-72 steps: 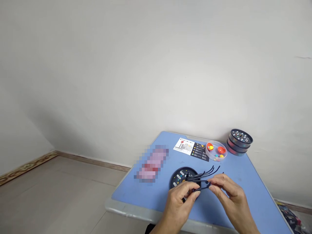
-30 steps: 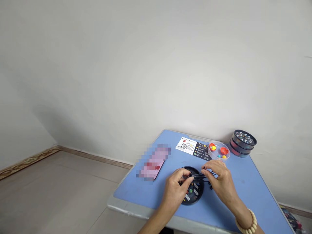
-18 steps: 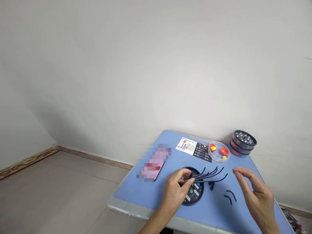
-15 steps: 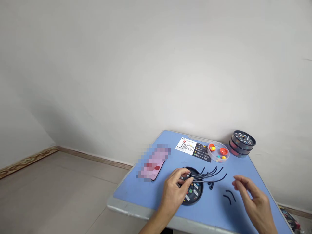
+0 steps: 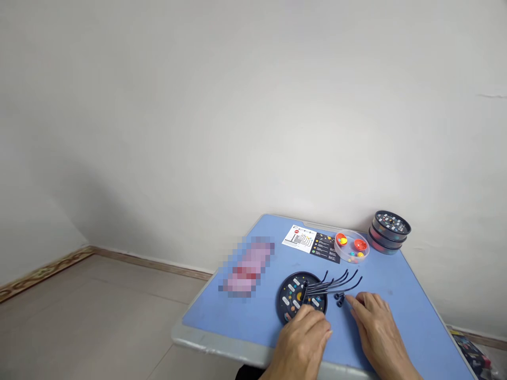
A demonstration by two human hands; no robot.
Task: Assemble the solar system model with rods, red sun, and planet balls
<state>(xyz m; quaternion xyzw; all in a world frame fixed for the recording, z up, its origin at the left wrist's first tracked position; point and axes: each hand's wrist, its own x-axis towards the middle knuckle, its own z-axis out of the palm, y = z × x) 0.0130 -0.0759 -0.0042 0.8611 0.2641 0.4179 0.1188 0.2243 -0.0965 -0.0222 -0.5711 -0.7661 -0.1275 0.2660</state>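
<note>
Lower centre on blue table [image 5: 222, 314]: black round disc [image 5: 291, 298] with fanned black rods [image 5: 335, 286], left hand [image 5: 307, 335] curled over its near rim, grip can't be told; just right, right hand [image 5: 374, 322] lies flat, fingers loosely spread, tips beside small black pieces [image 5: 339, 298].

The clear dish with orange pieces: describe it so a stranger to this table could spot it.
Go to the far right of the blue table, near the wall. The clear dish sits between the printed leaflet and the stack of dark discs. Only it is see-through, with orange pieces and coloured beads inside.
</note>
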